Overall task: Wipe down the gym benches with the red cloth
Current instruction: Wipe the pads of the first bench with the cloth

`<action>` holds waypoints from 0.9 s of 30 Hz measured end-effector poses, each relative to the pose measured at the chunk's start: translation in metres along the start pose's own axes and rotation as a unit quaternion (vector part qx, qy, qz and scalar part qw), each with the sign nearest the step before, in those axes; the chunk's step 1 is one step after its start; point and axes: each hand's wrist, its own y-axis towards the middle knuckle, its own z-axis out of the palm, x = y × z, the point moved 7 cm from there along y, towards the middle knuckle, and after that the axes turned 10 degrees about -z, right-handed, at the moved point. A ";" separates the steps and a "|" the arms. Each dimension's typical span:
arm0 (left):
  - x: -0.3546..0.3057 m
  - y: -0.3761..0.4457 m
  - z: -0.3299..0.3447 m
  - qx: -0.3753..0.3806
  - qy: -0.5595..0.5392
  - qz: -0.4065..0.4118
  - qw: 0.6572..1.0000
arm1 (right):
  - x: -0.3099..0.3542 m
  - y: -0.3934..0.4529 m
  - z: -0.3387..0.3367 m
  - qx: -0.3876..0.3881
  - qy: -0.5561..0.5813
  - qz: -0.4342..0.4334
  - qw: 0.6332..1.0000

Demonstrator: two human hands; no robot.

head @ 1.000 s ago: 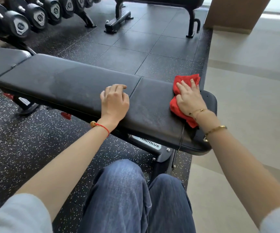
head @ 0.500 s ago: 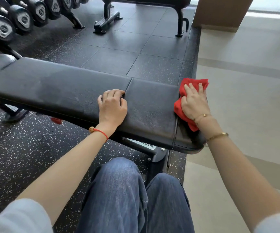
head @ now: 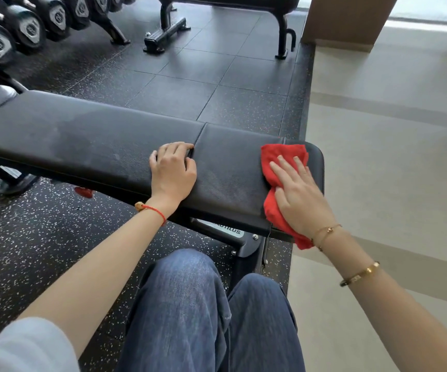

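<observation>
A speckled black rubber floor (head: 56, 251) covers the left and far part of the scene, with pale flooring (head: 391, 157) to the right. Across it runs a black padded bench (head: 82, 140), its right end near the person's knees. Dumbbells (head: 23, 28) sit on a rack at far left. The red cloth (head: 278, 159) lies on the bench's right end, draping over the near edge. The right hand (head: 300, 194) presses flat on it, fingers (head: 284, 170) straight and slightly spread, cloth showing beyond the fingertips and beside the thumb. The left hand (head: 172, 170) rests at the pad seam, fingers curled, tips at the gap.
</observation>
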 end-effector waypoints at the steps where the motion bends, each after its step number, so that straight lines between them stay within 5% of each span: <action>1: 0.000 -0.001 0.000 0.002 0.001 0.001 1.000 | -0.013 0.004 -0.001 -0.005 -0.009 0.020 1.000; 7: -0.004 -0.002 0.001 0.003 0.002 -0.007 1.000 | -0.050 0.066 -0.002 0.015 -0.012 0.107 0.994; 15: 0.002 0.001 0.001 -0.002 -0.010 -0.002 1.000 | 0.045 0.031 0.017 0.047 0.007 -0.127 0.991; 27: 0.035 0.016 -0.017 -0.012 0.044 0.006 0.999 | 0.019 0.104 0.023 0.077 0.040 -0.014 0.996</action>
